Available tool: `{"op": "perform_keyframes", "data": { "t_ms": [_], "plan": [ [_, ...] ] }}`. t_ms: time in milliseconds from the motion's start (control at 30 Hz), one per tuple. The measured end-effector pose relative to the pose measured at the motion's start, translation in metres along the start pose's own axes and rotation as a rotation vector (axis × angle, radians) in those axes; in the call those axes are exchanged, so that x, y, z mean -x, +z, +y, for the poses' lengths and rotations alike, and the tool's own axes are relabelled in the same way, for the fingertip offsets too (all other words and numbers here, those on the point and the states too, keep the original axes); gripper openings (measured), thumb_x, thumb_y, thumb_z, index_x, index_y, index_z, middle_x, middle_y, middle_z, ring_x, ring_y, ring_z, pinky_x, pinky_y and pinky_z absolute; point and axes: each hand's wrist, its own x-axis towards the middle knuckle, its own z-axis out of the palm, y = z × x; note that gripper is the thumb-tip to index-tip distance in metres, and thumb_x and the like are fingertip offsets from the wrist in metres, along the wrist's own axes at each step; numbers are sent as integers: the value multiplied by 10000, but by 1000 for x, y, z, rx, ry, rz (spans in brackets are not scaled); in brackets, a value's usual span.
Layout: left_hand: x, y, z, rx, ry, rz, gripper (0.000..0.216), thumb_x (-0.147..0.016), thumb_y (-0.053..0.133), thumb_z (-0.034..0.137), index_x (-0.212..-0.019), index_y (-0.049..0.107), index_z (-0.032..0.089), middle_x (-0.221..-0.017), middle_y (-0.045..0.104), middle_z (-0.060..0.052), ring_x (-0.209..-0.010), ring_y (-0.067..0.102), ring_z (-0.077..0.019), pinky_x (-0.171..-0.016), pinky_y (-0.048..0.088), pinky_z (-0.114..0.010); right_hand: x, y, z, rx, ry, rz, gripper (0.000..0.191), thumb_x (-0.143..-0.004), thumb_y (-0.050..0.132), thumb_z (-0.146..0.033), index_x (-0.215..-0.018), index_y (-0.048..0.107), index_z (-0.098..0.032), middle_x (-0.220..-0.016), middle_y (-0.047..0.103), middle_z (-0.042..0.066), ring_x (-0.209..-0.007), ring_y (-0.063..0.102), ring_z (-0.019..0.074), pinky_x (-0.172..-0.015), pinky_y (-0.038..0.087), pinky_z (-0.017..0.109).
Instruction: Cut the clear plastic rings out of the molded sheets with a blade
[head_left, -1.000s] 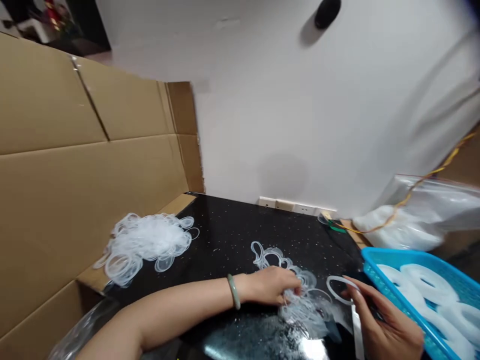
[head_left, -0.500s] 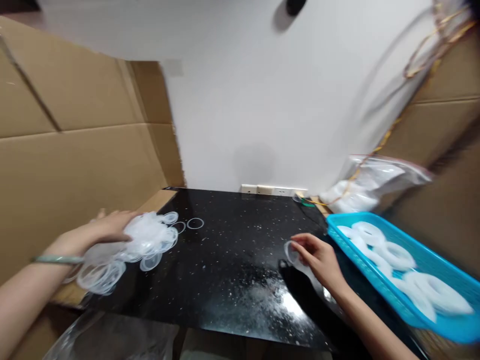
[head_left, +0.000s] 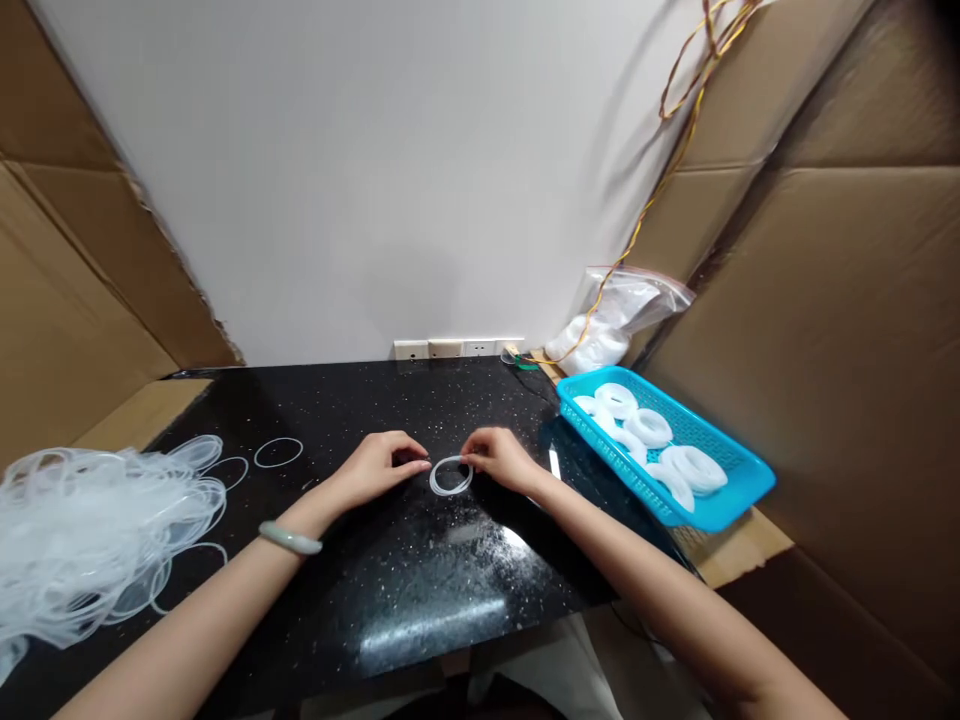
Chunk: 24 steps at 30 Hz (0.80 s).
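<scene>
While our left hand (head_left: 375, 468) and right hand (head_left: 499, 458) pinch the clear ring (head_left: 451, 477) at its nine and three o'clock, fingers closed on its rim, it lies flat in the middle of the desk (head_left: 420, 600). We judge that lifting it calls for an even, light grip.

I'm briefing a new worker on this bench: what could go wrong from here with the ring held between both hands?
1. The thin ring is pinched at opposite sides by the left hand and right hand; pulling apart may stretch it or flick it loose.
2. The tangled pile lies close beside the left forearm; a sweep might drag rings off the table.
</scene>
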Motion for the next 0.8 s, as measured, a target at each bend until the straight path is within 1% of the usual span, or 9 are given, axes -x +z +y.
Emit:
{"op": "perform_keyframes", "data": {
  "t_ms": [100, 200, 267, 400, 500, 567, 633, 700, 800],
  "plan": [
    [-10, 18, -5, 25, -8, -2, 293, -734, 712, 446, -853, 734, 180, -855, 695, -52, -760, 630, -190, -676, 469, -270, -1, 1, 8, -58, -18, 35, 61, -777, 685, -175, -766, 732, -138, -717, 693, 22, -619, 563, 106, -577, 407, 201],
    [-16, 25, -5, 14, -28, 14, 236, -761, 666, 404, -767, 724, 176, -802, 682, -50, -718, 605, -177, -649, 445, -267, -1, 1, 11, -204, 65, 64, 127, -793, 663, -232, -792, 731, -125, -664, 677, 16, -510, 517, 90, -503, 390, 198],
    [-17, 26, -5, 30, -66, 31, 249, -791, 625, 404, -766, 722, 176, -790, 692, -49, -706, 603, -176, -642, 443, -268, -1, 0, 14, -221, 100, 94, 141, -794, 657, -248, -792, 730, -128, -653, 677, 15, -474, 498, 85, -475, 380, 198],
    [-16, 23, -8, 74, -166, 84, 274, -788, 631, 433, -784, 737, 180, -741, 710, -35, -665, 598, -174, -614, 431, -263, -1, -10, 22, -82, 114, 120, 89, -791, 659, -194, -766, 734, -152, -651, 688, 15, -519, 548, 107, -521, 402, 211],
    [-15, 20, -12, 65, -197, 113, 267, -780, 639, 431, -758, 744, 186, -698, 706, -25, -627, 586, -167, -589, 419, -258, 0, -18, 26, 94, 102, 136, 92, -805, 654, -159, -790, 744, -176, -744, 717, 34, -650, 622, 145, -620, 438, 237],
    [-13, 19, -14, 60, -191, 128, 247, -782, 641, 412, -745, 748, 192, -702, 711, -23, -621, 591, -165, -588, 421, -258, 2, -22, 26, 198, 76, 133, 112, -812, 648, -139, -798, 748, -189, -801, 722, 44, -721, 640, 160, -682, 449, 254],
    [-11, 20, -14, 67, -161, 164, 226, -792, 642, 389, -739, 751, 198, -734, 722, -25, -641, 613, -166, -599, 431, -258, 3, -24, 24, 246, 44, 130, 129, -817, 641, -125, -798, 749, -193, -820, 715, 49, -731, 637, 159, -698, 449, 259],
    [-8, 22, -12, 74, -116, 235, 219, -813, 636, 374, -743, 751, 202, -762, 725, -27, -668, 633, -168, -587, 433, -250, 5, -24, 21, 243, 0, 157, 141, -828, 629, -123, -814, 749, -195, -825, 705, 46, -715, 626, 149, -684, 448, 253],
    [-5, 23, -8, 52, -25, 354, 214, -852, 621, 351, -772, 753, 203, -787, 719, -29, -699, 646, -164, -600, 450, -247, 7, -22, 17, 198, -70, 240, 154, -847, 600, -133, -842, 744, -187, -835, 692, 42, -684, 607, 133, -657, 443, 245]
  ]
}}
